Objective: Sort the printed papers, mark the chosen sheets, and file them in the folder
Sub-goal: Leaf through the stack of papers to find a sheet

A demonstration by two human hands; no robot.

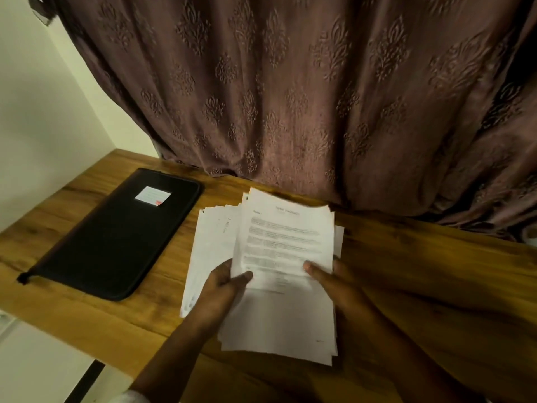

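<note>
Papers (279, 324) on your wooden desk (436, 271), brown curtain (290, 97) behind, black folder (116, 237) left of them; left grip (223, 286) and right grip (334, 283) pinch the top sheets (287, 239).

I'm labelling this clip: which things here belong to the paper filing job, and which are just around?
Job: printed papers, held by left hand and right hand; black folder.
Just around: wooden table; brown curtain.
</note>
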